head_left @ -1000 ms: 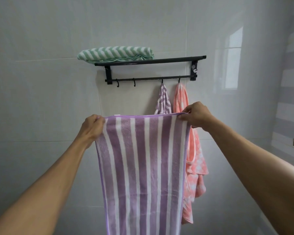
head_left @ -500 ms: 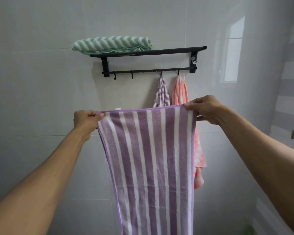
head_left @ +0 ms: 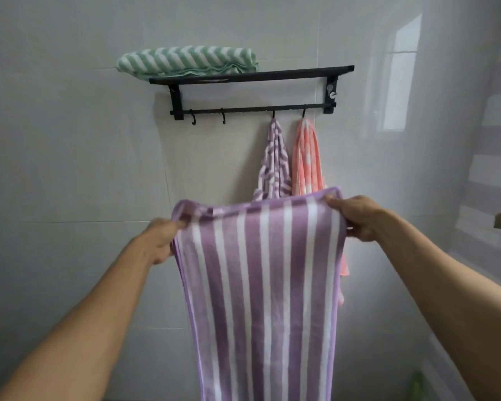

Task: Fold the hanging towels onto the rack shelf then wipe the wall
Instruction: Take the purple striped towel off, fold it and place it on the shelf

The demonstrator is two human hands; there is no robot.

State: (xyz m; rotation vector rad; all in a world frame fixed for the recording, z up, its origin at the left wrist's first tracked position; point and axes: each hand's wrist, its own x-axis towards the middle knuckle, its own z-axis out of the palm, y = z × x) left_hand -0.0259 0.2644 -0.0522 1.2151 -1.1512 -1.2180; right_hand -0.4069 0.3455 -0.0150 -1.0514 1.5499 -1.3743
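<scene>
Your left hand [head_left: 159, 241] and right hand [head_left: 359, 217] fingers pinch the striped purple towel [head_left: 261, 285] by its top corners, held spread below the rack [head_left: 252, 76]. The left corner looks bunched, so it may slip. The green towel [head_left: 185, 63] fills the shelf's left; two towels hang behind.

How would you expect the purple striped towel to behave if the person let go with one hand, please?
The purple striped towel is probably floppy: it hangs limp from the left hand and right hand, its top edge sagging. Released at one corner, it would likely swing down. It seems light, held by pinches alone.
</scene>
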